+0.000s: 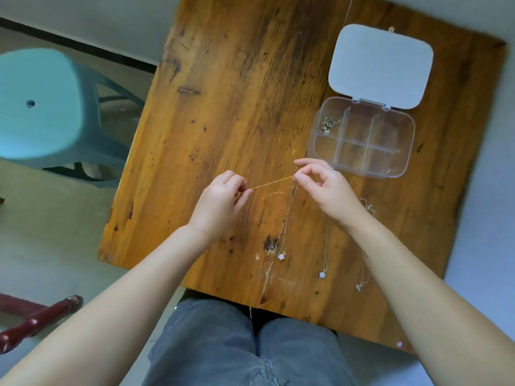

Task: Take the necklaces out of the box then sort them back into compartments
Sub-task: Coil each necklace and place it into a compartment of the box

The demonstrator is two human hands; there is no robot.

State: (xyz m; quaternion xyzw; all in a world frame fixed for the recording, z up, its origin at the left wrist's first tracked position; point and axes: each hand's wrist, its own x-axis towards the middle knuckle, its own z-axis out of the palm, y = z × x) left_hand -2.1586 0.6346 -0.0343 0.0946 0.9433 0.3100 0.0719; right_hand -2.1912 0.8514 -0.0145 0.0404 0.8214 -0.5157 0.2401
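Observation:
A thin gold chain necklace (271, 181) is stretched tight between my left hand (220, 200) and my right hand (326, 188), both pinching it just above the wooden table (223, 107). The clear plastic compartment box (362, 136) lies open to the right of my right hand, its white lid (380, 65) folded back. One bunched necklace (328, 124) sits in the box's top-left compartment. A necklace with a pink flower pendant (281, 256), one with a round pale pendant (322, 273) and another small one (359, 286) lie loose on the table near me.
A teal plastic stool (41, 107) stands to the left of the table. A dark red chair leg (36, 321) lies at the lower left. Another small chain (369, 207) rests by my right wrist. My knees in grey jeans (237, 344) sit under the table's near edge.

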